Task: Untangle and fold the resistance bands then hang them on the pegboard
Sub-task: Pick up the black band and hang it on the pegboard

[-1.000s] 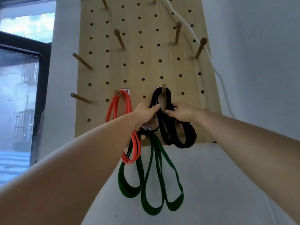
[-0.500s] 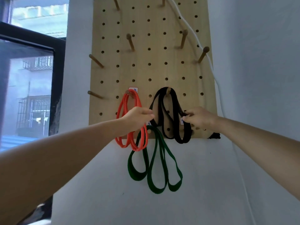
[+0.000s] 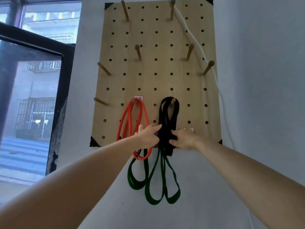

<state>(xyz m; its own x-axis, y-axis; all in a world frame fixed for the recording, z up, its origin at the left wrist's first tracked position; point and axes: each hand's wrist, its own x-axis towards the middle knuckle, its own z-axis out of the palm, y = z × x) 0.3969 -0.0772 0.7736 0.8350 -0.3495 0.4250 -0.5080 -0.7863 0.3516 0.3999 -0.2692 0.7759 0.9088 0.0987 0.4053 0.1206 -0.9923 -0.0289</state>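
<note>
A wooden pegboard [image 3: 165, 66] hangs on the white wall. From one lower peg hangs an orange band [image 3: 125, 119]. A folded black band [image 3: 166, 116] hangs from the peg to its right. A green band [image 3: 155, 179] hangs lowest, its loops below the board and its peg hidden behind my hands. My left hand [image 3: 146, 136] holds the black band's strands from the left between thumb and forefinger. From the right, my right hand [image 3: 183, 138] holds the same strands, squeezing them narrow near the board's bottom edge.
Several bare wooden pegs [image 3: 137, 52] stick out of the upper board. A white cord [image 3: 198, 45] runs down the board's right side and along the wall. A dark-framed window [image 3: 33, 96] is to the left.
Both hands have come together on the black band, gathering its spread loops into a narrow bundle. The view has pulled back and tilted up, showing the whole board.
</note>
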